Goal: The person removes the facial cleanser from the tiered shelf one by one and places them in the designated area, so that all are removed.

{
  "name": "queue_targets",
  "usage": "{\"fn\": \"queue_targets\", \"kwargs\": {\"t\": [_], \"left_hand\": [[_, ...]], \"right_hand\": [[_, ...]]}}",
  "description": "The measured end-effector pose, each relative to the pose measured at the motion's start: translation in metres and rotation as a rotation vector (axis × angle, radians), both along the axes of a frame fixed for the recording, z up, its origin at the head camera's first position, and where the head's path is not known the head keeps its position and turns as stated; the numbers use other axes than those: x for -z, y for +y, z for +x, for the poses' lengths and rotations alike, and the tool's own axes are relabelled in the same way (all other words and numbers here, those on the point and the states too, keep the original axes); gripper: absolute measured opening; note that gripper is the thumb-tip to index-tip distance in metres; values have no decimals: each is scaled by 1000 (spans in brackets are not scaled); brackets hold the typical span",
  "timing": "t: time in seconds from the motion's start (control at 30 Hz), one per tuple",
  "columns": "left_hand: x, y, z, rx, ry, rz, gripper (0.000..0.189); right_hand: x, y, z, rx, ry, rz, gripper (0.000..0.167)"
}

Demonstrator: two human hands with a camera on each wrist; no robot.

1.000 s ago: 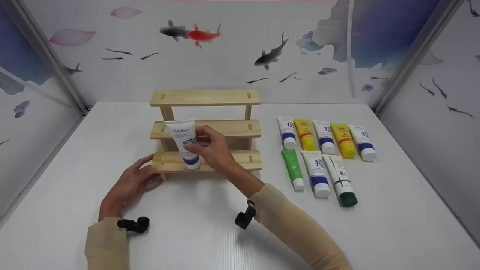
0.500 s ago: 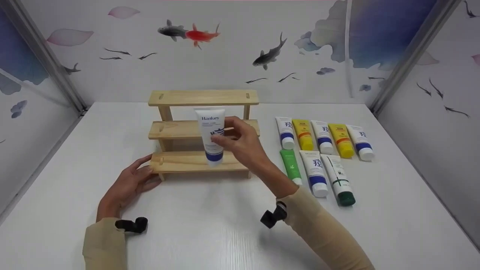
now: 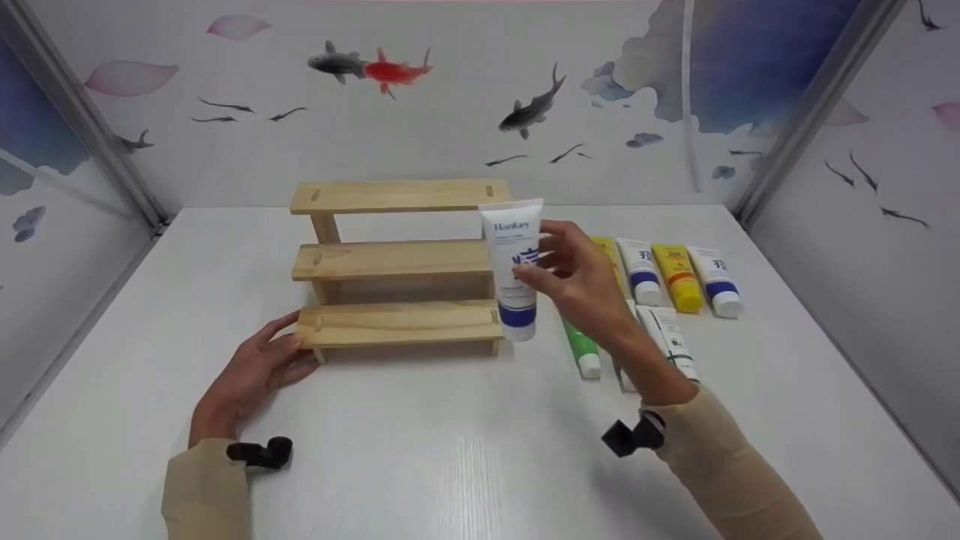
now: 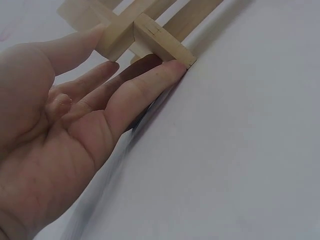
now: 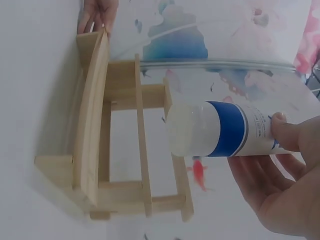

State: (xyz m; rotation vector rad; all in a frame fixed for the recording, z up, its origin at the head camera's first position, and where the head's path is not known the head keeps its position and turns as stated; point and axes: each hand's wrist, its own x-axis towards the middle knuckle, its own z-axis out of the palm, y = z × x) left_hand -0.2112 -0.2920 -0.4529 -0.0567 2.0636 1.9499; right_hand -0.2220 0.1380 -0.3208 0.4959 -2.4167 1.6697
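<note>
My right hand (image 3: 585, 285) holds a white squeeze tube (image 3: 508, 232) upright in the air, in front of the right end of a three-tier wooden rack (image 3: 397, 324). The thumb presses the tube's front and the fingers lie behind it. In the right wrist view, the tube's white cap and blue band (image 5: 231, 129) point toward the rack. At the rack's front left corner, my left hand (image 3: 259, 364) holds the end of the lowest shelf. In the left wrist view, its thumb touches the shelf board and a finger rests against the leg (image 4: 165, 42).
On the white table (image 3: 420, 450) at the right lie several tubes in two rows, including a yellow tube (image 3: 677, 277), a green tube (image 3: 583, 349) and a white tube (image 3: 670, 337). My right hand and forearm partly cover them. A fish-printed wall (image 3: 420, 142) stands behind the rack.
My right hand has lifted the white squeeze tube from in front of the lowest shelf's left part and carried it right. My left hand has stayed at the rack's corner.
</note>
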Motion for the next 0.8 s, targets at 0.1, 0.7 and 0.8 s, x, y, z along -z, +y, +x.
{"fn": "queue_targets", "kwargs": {"t": [0.1,0.7,0.8], "left_hand": [[1,1,0,-7,-4,-1,74],[3,1,0,-18,-13,34,72],[4,1,0,-22,-16,37,73]], "right_hand": [[-1,23,0,41,4,37,53],[22,138,-3,204,-84,197,64],[32,160,-4,229,-117,204,65]]}}
